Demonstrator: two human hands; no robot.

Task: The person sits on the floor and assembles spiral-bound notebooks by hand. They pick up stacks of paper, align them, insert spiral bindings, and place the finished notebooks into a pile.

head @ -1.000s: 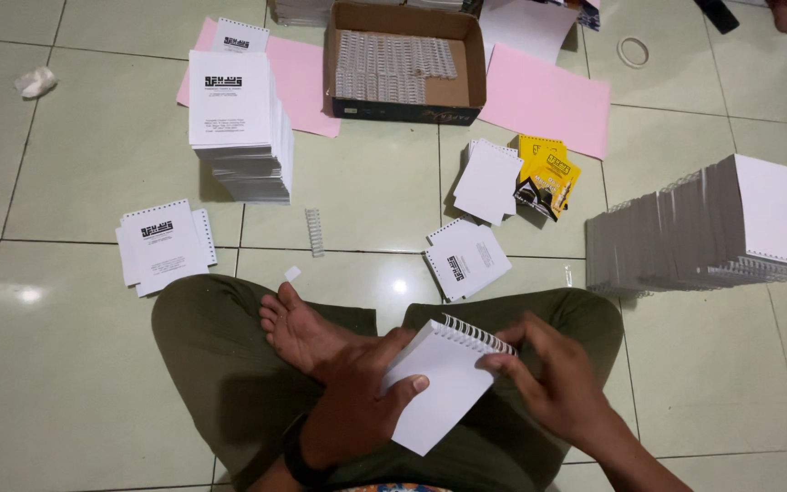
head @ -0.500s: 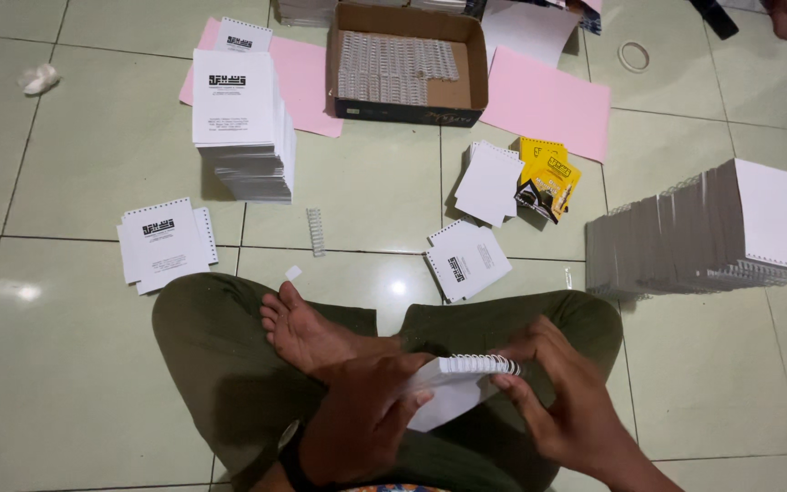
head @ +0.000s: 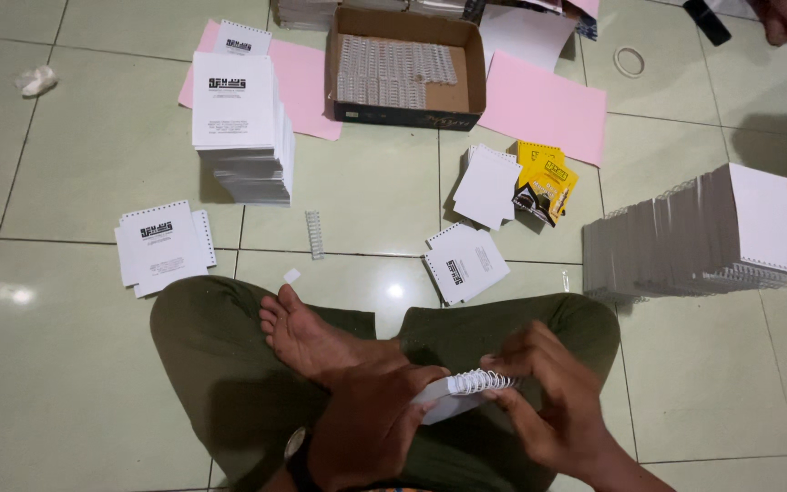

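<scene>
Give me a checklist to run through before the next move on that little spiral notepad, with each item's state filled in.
1. Left hand grips the white notepad: ok, held from the left side.
2. Right hand on the wire spiral: ok, fingers at its right end.
3. Spiral seated through every hole: cannot tell, the hands hide most of the edge.
4. Notepad over the lap, off the floor: ok.
5. Spare coil within sight: ok, one loose wire coil lies on the tiles, more in the cardboard box.
6. Long row of finished pads intact: ok, leaning together on the right.
</scene>
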